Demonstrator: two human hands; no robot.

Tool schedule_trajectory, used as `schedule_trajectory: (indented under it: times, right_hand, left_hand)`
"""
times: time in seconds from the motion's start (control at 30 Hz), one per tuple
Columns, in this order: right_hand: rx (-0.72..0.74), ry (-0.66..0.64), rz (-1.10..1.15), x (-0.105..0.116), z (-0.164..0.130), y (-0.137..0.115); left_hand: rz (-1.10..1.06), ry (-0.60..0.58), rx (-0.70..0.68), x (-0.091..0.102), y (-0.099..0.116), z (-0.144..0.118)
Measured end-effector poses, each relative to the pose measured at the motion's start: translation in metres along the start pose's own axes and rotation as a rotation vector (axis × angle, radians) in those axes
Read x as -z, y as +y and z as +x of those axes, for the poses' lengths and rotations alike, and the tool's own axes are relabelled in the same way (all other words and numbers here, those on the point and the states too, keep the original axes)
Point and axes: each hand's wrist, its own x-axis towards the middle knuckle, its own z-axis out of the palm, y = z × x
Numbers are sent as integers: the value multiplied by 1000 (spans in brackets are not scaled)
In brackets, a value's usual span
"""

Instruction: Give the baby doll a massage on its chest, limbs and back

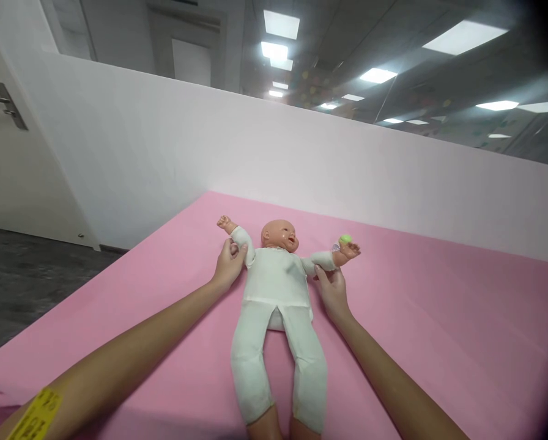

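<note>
A baby doll [277, 281] with a white cloth body lies on its back on a pink surface [430, 342], its head away from me and turned to the right. Both of its arms are raised out to the sides. My left hand [230, 264] is closed around the doll's arm on the left, thumb and fingers pinching the white cloth. On the other side, my right hand [333, 290] grips the doll's other arm from below, near the elbow. Close behind the doll's hand on the right sits a small green ball-like thing [345, 239], partly hidden.
A low white wall [347, 171] runs along the far edge of the pink surface, with glass above it. To the left stands a door [21, 159] with a metal handle, over a dark floor [21, 287]. A yellow label [38, 415] is stuck on my left forearm.
</note>
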Motion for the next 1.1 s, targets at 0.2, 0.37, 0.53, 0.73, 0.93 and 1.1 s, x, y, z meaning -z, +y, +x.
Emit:
schedule_trajectory:
  times: [0.2, 0.37, 0.53, 0.73, 0.93, 1.1]
  right_hand:
    - [264, -220, -179, 0, -5, -5]
    - [367, -283, -319, 0, -7, -10]
    - [120, -202, -152, 0, -5, -8]
    - [-54, -15, 7, 2, 1, 1]
    - [26, -17, -37, 2, -2, 2]
    - [284, -252, -267, 2, -7, -8]
  left_hand:
    - [130, -156, -143, -2, 10, -6]
    - [307, -281, -284, -2, 17, -10]
    - [198, -205, -164, -2, 14, -7]
    - [-75, -22, 64, -2, 3, 0]
    - [-39, -7, 71, -3, 0, 1]
    - [279, -225, -243, -7, 15, -10]
